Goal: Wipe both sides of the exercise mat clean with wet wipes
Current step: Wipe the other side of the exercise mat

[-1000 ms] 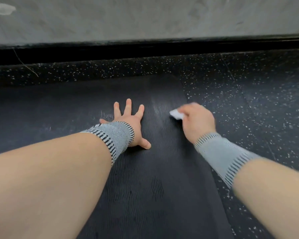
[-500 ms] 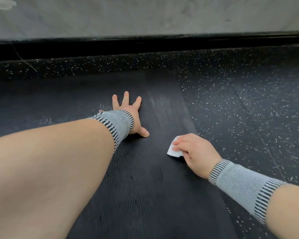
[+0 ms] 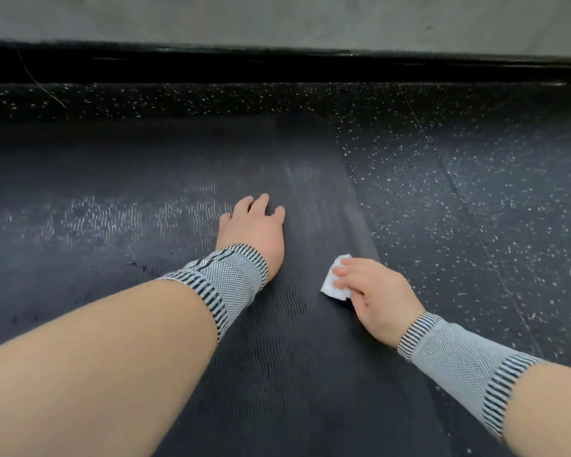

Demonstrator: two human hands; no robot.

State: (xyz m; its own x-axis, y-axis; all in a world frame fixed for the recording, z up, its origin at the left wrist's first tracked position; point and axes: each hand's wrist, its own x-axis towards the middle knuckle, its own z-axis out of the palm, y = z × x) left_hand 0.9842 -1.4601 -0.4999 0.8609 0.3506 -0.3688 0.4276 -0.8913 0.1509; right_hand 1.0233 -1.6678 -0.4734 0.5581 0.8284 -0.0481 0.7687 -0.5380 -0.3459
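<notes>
A black ribbed exercise mat [image 3: 139, 179] lies flat on the floor and fills the left and middle of the view. Damp, shiny streaks show on it to the left of my hands. My left hand [image 3: 253, 225] rests palm down on the mat with its fingers bent slightly. My right hand [image 3: 374, 296] presses a small folded white wet wipe [image 3: 333, 282] onto the mat near its right edge, fingers laid over the wipe. Both wrists wear grey striped bands.
Black rubber flooring with white speckles [image 3: 475, 199] lies right of the mat and beyond it. A black baseboard [image 3: 277, 65] and a grey wall [image 3: 277, 18] run across the top of the view.
My right hand has drawn the wipe back toward me along the mat's right edge. My left hand's fingers have bent slightly from a flat spread.
</notes>
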